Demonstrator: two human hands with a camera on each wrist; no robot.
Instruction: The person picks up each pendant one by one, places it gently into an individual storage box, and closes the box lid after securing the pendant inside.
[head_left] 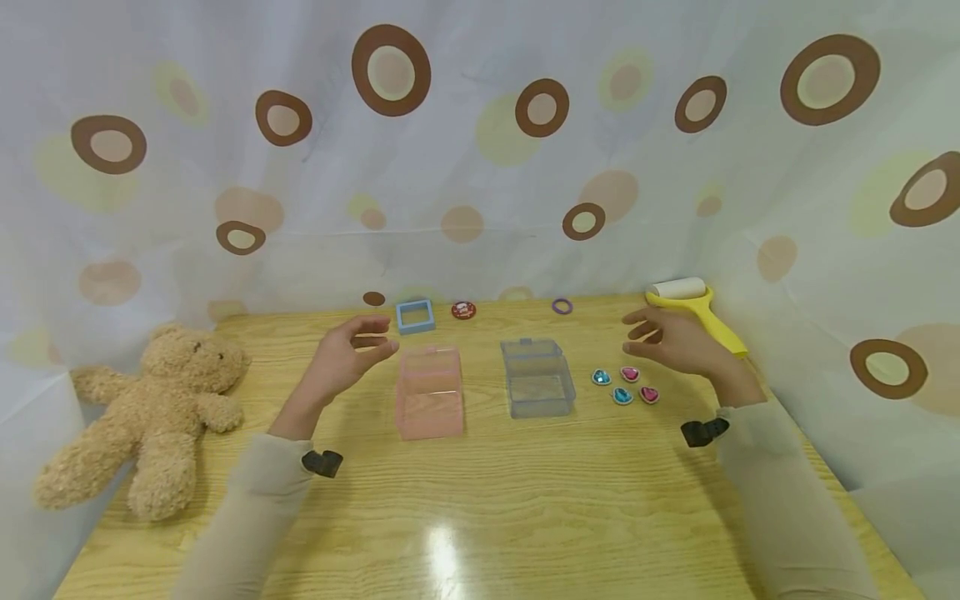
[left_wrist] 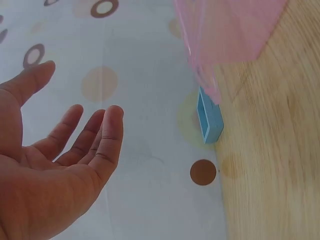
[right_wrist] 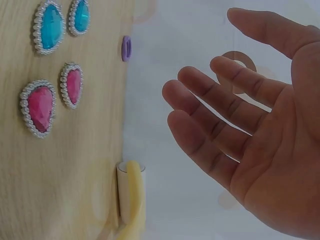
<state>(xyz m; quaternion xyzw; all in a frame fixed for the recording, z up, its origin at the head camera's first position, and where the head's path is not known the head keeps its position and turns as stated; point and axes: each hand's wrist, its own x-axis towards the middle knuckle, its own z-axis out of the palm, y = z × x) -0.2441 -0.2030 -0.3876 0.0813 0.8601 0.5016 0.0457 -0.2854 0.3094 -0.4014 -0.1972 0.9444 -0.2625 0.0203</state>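
My left hand [head_left: 347, 358] hovers left of the clear pink box [head_left: 430, 408], fingers relaxed and nothing in them. To the right of that box lies a clear bluish-grey box [head_left: 537, 392], its lid raised like the pink one's. My right hand [head_left: 675, 342] hangs above the table, loosely spread and holding nothing. Nearest to it are two pink gems [head_left: 630, 374] and two blue gems [head_left: 622, 396], all with beaded silver rims. In the right wrist view the palm faces inward, away from the pink gem [right_wrist: 41, 108].
A teddy bear [head_left: 168, 408] lies at the left. Along the back are a blue square frame [head_left: 416, 327], a red-and-white round piece [head_left: 463, 310] and a purple ring [head_left: 562, 306]. A yellow-handled lint roller [head_left: 712, 321] lies back right. A patterned curtain [head_left: 465, 150] stands behind the table [head_left: 517, 508].
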